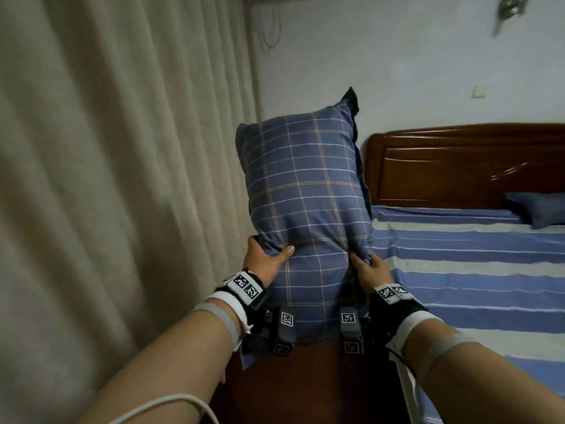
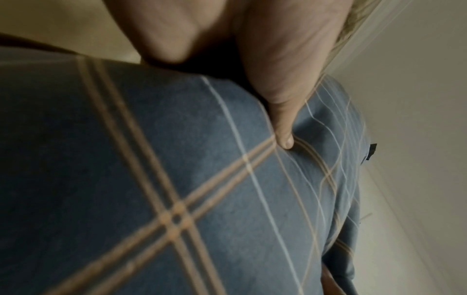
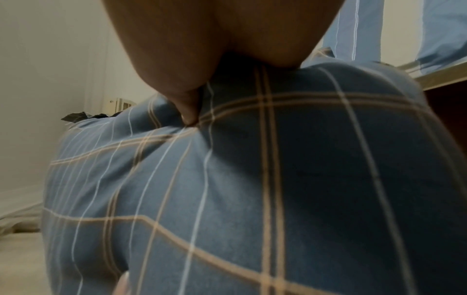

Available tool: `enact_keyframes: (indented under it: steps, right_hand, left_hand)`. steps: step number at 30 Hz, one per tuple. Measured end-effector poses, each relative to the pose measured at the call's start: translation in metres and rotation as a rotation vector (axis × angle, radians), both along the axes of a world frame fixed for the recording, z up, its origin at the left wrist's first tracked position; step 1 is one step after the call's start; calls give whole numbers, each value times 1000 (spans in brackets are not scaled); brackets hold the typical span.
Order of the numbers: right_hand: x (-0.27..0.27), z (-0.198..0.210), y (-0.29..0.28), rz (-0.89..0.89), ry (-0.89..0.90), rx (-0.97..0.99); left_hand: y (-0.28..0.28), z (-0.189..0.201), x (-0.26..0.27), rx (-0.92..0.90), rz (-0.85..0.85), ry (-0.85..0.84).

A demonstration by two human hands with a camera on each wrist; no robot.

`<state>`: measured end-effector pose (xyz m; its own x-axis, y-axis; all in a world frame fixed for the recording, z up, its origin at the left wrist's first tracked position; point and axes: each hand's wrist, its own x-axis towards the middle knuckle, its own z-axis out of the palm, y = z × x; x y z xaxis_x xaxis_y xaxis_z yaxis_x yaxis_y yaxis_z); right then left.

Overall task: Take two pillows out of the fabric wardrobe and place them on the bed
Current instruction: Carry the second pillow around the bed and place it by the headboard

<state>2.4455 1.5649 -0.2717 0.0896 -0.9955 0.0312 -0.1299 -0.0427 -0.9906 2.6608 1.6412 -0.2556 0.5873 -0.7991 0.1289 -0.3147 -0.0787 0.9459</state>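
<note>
Both hands are on the blue plaid pillow (image 1: 305, 191), which is held up on end in mid-air, near the left edge of the bed (image 1: 464, 270) and in front of the beige curtain (image 1: 107, 148). The left hand (image 1: 264, 258) grips the pillow's left side low down, thumb pressed across the front and the fingers wrapped behind where I can't see them. The right hand (image 1: 371, 266) does the same on the right side, thumb dug into the fabric; both wrist views show a thumb denting the plaid cover. So both hands are closed around the pillow, squeezing it in at the waist. A second, darker blue pillow (image 1: 538, 209) already lies on the striped sheet, up by the wooden headboard (image 1: 458, 166).
</note>
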Motion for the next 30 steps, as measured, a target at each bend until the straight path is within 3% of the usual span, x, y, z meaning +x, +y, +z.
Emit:
enact_keyframes:
  steps: [5,9,14,19,23,30]
  right_hand:
    - [34,-8,-123,-142,36,23]
    - [49,-8,-228,-258,38,113]
    - [47,0,-334,-430,16,135]
    - [40,-14,-449,-566,-80,143]
    - [32,-43,-571,-633,-136,167]
    - [11,-97,-777,-666,-177,296]
  left_hand:
    - [-162,-25,50,-24,-155,-8]
    - [-292,-21,75,3,-312,35]
    - [-420,3,72,-4,-518,30]
    - [-557,-16,68,75,-691,79]
    - [-670,-29,64,209,-803,-34]
    - [-861,-43,67,328,-701,-125]
